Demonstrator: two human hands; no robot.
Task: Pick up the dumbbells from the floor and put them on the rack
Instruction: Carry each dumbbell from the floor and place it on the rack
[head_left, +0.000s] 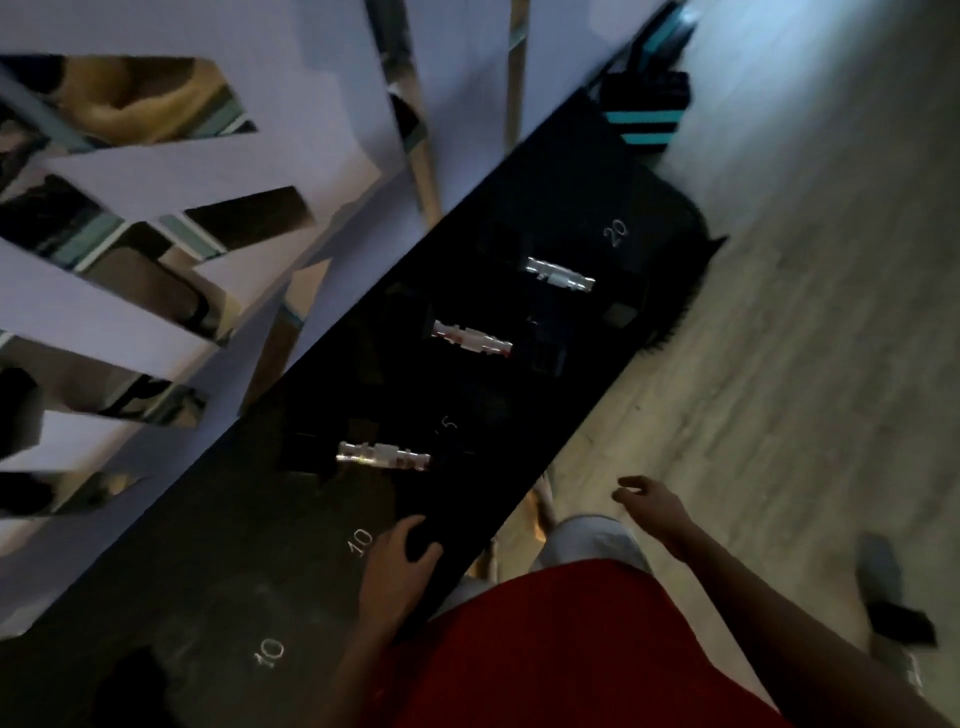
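1. Chrome handles are glinting along the black rack (566, 176), which is running across our view from 7 o'clock to 1 o'clock. Three racked dumbbells are showing them: the 20 dumbbell (561, 274) toward 1 o'clock, the middle dumbbell (472, 338) near the centre, and the near dumbbell (384, 456) just below it.
2. Our left hand (400, 566) is working at 6 o'clock on the rack's front edge, its fingers and thumb curling round a dark rounded end just beside a white "10". We are judging that end to be the head of the 10 dumbbell (361, 543), though blur and darkness are hiding its outline.
3. Gripping the head instead of the handle is making sense if we are nudging the weight square into its slot, so that it is not hanging over the front lip.
4. Our right hand (649, 501) is hanging at 5 o'clock, off the rack and over the pale floor (805, 312), with fingers loosely curled and holding nothing. We are reading it as free for balance or for the next pickup.
5. A second "10" mark (270, 652) is sitting toward 7 o'clock, so the weights are probably being ordered by number, lightest nearest us.
6. No dumbbell is showing on the strip of floor in view; only our shoe (893, 597) is there, at 4 o'clock.
7. We are guessing the racking is far along, and any next pickup is calling for a turn toward floor we are not seeing.
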